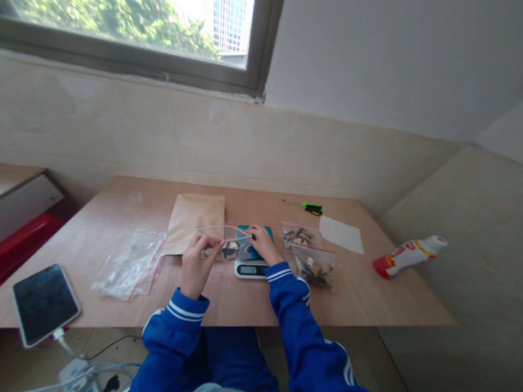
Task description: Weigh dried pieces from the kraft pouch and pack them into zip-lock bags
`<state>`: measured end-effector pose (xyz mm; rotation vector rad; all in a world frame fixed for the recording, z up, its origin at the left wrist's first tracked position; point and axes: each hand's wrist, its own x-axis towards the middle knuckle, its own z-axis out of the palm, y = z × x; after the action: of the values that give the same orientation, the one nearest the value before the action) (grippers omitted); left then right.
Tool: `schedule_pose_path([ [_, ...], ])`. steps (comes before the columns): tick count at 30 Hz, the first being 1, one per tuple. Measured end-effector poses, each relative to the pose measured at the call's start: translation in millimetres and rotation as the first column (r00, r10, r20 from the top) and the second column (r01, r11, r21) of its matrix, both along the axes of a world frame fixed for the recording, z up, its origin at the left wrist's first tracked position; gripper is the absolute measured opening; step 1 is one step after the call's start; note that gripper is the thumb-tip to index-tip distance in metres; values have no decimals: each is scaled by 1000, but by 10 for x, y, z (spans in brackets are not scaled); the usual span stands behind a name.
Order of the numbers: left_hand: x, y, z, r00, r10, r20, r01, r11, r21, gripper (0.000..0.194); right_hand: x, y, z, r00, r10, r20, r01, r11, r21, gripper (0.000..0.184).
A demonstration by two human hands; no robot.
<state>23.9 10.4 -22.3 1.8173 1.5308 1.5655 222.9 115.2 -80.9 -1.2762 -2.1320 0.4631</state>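
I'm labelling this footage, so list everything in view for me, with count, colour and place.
Table: 1, light brown, centre
Paper bag: 1, tan, left of the scale
Empty-looking bags: pile, count unclear, clear, left
Tablet: 1, dark screen, near left corner
Scale: 1, white and blue, centre
Filled bags: 2, clear with dark and pale pieces, right of the scale
Tools: count unclear, green and black, back
Sheet: 1, white, right
Bottle: 1, white and red, far right
Power strip: 1, whitish, below left
Window: 1, grey frame, upper left
Held bag: 1, clear, between the hands
Left hand, right hand: 2, blue sleeves, centre
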Motion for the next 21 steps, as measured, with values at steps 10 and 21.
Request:
schedule_pose_path([
  [10, 26, 16, 1, 1000, -1, 2, 1, 1000, 1, 22, 65, -145, 207, 982, -174, -80, 170, 984, -45, 19],
  [21, 47, 4, -4, 999, -34, 1, 34, 999, -6, 20, -18, -142, 579, 739, -125, -662, 204, 978, 43, 25],
])
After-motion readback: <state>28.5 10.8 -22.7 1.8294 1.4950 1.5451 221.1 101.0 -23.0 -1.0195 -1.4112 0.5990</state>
